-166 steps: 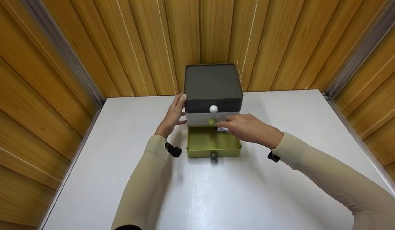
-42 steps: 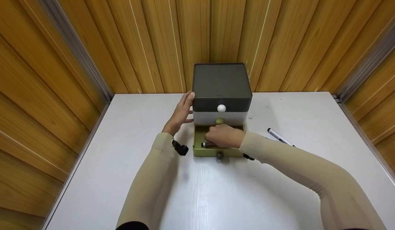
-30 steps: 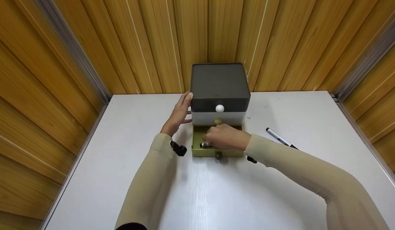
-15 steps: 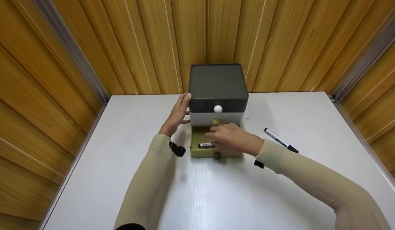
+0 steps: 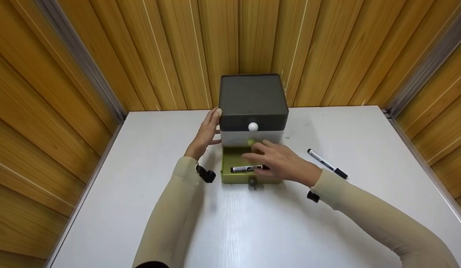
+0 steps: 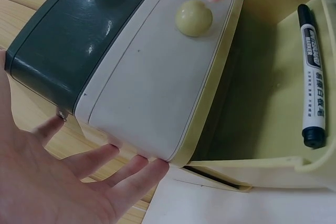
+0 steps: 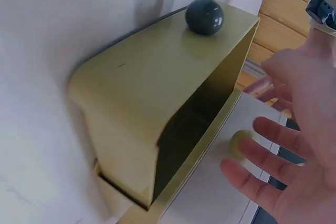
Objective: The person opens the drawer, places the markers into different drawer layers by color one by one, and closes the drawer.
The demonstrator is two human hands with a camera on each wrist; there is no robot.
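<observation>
Two hands work at a small three-drawer cabinet standing at the back of a white table, against a wood-panelled wall. Furthest left, the left hand lies flat against the cabinet's left side, fingers straight and gripping nothing; the left wrist view shows those fingers touching the lower corner of the white middle drawer. Next comes the green bottom drawer, pulled out toward the person, with a black marker lying across its floor near the front wall. The head view hides the marker's right end beneath the right hand, while the left wrist view shows nearly its whole length, label and dark cap included. The right wrist view shows no marker at all, only the drawer's outer front and dark knob, with the inside in shadow. The right hand hovers over the open drawer, fingers spread and relaxed, holding nothing; whether it touches the marker cannot be told. Its fingertips sit just by the middle drawer's pale green knob. Above, the dark top drawer carries a white knob. Further right, a second marker lies on the table, well apart from the cabinet, visible only in the head view.
</observation>
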